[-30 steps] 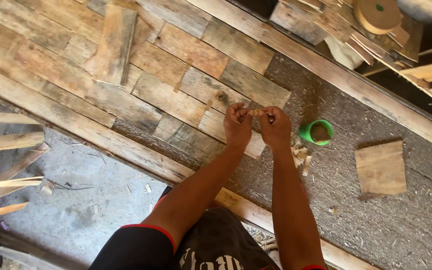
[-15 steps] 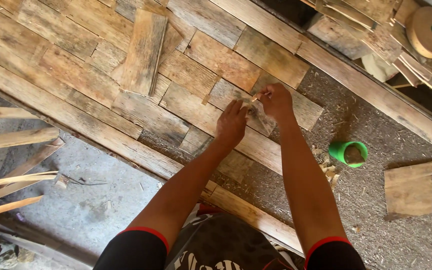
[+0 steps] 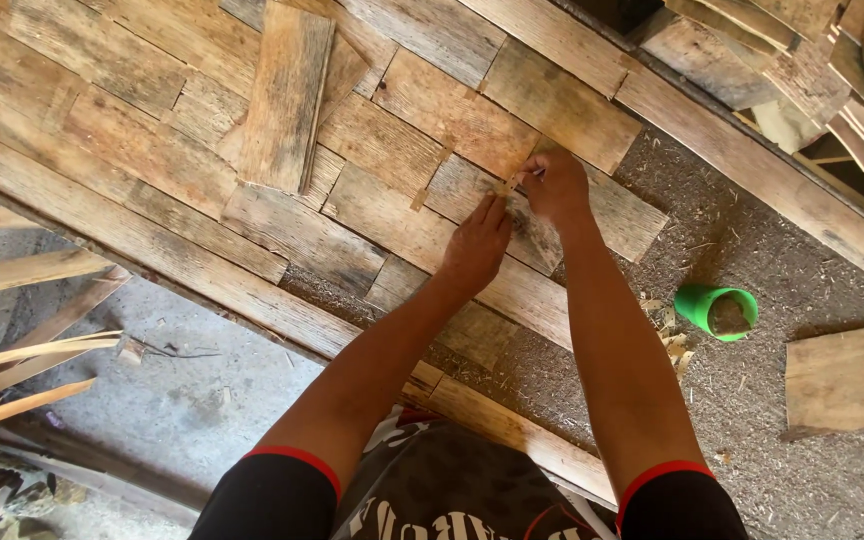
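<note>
Wood sliver [image 3: 505,186], small and pale, is pinched between the right hand [image 3: 553,184] fingertips, sitting at the joint where two short planks meet on the panel. Left hand [image 3: 476,245] lies flat just below-left of the pinch, fingers together and pressed on the grey plank [image 3: 472,190]; fingertips nearly meet the sliver. Whether the left hand grips anything: cannot tell.

Edges: pinch is over fitted weathered boards, seams on all sides. Just right of the grip the last board [image 3: 627,215] ends, and bare gritty panel base [image 3: 752,400] runs on from there, open room on that side. Above the grip a long rail [image 3: 752,165] runs diagonally and bounds the panel. Below the forearms a second long rail [image 3: 202,270] closes the near edge, concrete floor [image 3: 202,410] beyond it.

Around: loose plank [image 3: 287,95] lies on top of the laid boards well left of the grip, not in the way. Green cup [image 3: 717,310] on its side on the base, lower right of the grip, near the right forearm, wood scraps [image 3: 667,330] beside it. Square offcut [image 3: 837,380] further right. Thin slats [image 3: 22,360] well off to the left.
</note>
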